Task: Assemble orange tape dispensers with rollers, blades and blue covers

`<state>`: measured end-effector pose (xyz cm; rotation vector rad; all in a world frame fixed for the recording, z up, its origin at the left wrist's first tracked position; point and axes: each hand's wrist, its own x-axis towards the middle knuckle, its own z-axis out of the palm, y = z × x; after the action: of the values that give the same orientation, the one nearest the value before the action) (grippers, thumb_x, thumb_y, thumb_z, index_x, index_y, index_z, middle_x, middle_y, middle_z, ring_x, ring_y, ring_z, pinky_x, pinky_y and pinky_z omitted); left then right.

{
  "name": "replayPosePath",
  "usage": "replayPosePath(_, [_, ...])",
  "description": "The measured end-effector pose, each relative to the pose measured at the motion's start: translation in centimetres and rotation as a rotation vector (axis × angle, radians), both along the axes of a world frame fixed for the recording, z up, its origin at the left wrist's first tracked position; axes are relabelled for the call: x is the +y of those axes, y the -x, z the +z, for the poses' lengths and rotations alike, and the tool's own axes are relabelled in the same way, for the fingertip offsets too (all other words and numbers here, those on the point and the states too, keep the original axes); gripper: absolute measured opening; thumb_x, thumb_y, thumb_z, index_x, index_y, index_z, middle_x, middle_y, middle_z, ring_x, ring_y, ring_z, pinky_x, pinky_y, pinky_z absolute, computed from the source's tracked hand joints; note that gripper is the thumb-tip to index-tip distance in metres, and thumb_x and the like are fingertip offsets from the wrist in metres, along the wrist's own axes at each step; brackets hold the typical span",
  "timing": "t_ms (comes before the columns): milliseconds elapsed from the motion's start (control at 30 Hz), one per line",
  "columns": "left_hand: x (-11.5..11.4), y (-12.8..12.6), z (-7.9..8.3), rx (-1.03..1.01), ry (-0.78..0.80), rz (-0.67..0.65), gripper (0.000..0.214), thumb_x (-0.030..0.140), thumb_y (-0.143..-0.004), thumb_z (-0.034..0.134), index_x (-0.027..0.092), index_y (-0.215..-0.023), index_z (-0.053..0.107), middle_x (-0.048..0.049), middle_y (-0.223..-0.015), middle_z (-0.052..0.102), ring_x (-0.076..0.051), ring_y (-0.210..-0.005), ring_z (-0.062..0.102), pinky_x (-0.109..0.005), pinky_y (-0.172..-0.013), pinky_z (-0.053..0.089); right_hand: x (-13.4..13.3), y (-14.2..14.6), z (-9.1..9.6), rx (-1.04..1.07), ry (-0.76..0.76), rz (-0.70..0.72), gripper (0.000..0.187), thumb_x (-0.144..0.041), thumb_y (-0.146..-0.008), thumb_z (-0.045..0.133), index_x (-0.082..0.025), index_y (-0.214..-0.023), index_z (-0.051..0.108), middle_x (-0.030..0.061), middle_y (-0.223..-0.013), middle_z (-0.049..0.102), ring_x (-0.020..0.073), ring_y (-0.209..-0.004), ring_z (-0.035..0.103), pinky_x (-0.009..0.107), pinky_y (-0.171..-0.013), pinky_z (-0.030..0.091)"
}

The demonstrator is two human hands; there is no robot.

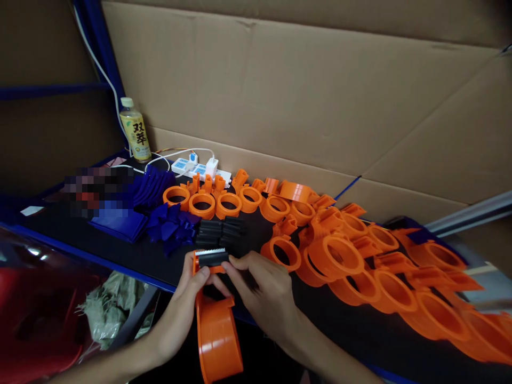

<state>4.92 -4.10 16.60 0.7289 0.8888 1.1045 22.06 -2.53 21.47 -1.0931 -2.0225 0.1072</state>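
Close in front of me, my left hand [188, 290] grips an orange tape dispenser [218, 336] by its cutter end, the round hub hanging down. Along that end runs a toothed metal blade [210, 252]. A black roller-like piece [214, 259] lies just below the teeth. My right hand [266, 288] pinches this black piece at its right end, thumb and forefinger closed. Beyond my hands are more black pieces [218, 232] in a small stack, beside a heap of small blue plastic parts [172, 226].
Many orange dispenser bodies [336, 256] cover the table's middle and right. Flat blue parts [120, 221] lie at left. A power strip [200, 169] with cables and a drink bottle [136, 130] stand at the back, before a cardboard wall [300, 96]. A red object [36, 320] is lower left.
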Motion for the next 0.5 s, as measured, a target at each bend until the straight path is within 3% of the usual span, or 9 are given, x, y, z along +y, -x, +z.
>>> replayPosePath(133, [0.1,0.4,0.7,0.088,-0.02,0.046,0.034,0.046,-0.096,0.06,0.024,-0.123,0.056,-0.0002,-0.091,0.073,-0.021,-0.09,0.069,-0.032,-0.092,0.051,0.0,0.6,0.7,0.135,0.135,0.019,0.015,-0.025,-0.094,0.067,-0.019,-0.081,0.066,0.0023,-0.069,0.069,0.0123,-0.058,0.062,0.025,-0.056,0.049])
replayPosePath(300, [0.1,0.4,0.7,0.058,-0.014,0.083,0.034,0.05,-0.095,0.061,0.024,-0.117,0.058,-0.0014,-0.097,0.073,-0.022,-0.101,0.068,-0.032,-0.097,0.048,-0.1,1.4,1.6,0.422,0.493,0.11,0.029,-0.033,-0.096,0.064,-0.02,-0.071,0.058,-0.0041,-0.054,0.061,0.0082,-0.046,0.054,0.019,-0.044,0.041])
replayPosePath(500, [0.0,0.6,0.8,0.077,-0.047,0.087,0.032,0.051,-0.096,0.06,0.025,-0.114,0.059,-0.0011,-0.098,0.072,-0.02,-0.096,0.067,-0.029,-0.094,0.048,0.2,1.5,1.5,0.299,0.305,0.045,0.021,-0.029,-0.093,0.067,-0.02,-0.075,0.064,-0.0023,-0.058,0.062,0.0086,-0.046,0.05,0.022,-0.048,0.044])
